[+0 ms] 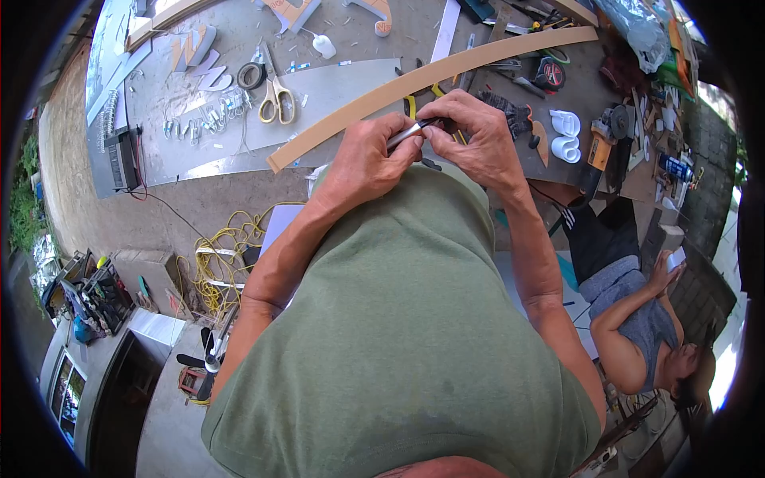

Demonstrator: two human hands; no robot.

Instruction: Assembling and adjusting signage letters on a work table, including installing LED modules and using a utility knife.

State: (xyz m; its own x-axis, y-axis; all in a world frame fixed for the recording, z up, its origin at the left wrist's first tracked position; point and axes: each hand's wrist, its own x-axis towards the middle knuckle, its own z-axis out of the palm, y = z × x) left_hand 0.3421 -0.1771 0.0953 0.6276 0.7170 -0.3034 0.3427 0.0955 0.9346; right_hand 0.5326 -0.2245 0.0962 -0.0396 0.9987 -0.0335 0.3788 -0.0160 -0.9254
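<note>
Slim silvery piece [404, 135], just one, at 12 o'clock between two hands: the left hand's [374, 155] grip pinches it, the right hand's [478, 139] grip closes on its dark end. On the desk [239, 32]: one pair of scissors [275, 89] and one black tape roll [251, 85] at 11, two white rolls [565, 127] and one grinder [603, 143] at 2. Containers: one white bottle [324, 46] between 11 and 12, one blue can [676, 167] near 3; their contents are hidden.
</note>
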